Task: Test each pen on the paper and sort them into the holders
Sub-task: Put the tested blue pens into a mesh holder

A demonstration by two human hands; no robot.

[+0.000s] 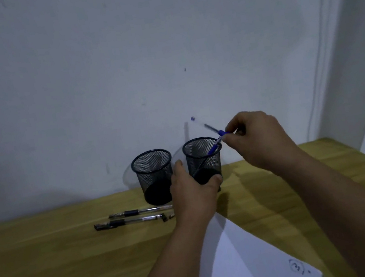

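Your left hand (194,190) grips the right holder (203,159) at its base. Your right hand (257,136) pinches a blue pen (216,143) over its rim.

Both of your forearms are bare all the way to the bottom edge of the view; no sleeve or cuff shows on either one. Your left hand (195,189), the one nearer the wooden desk (51,257), carries no ring, watch or glove, and its wrist is unadorned too. Your right hand (256,140), higher above that desk, is likewise ungloved, with no band or bracelet at the wrist. Fingernails look short where they can be made out on the left thumb. Finer details are too soft and dim to tell.
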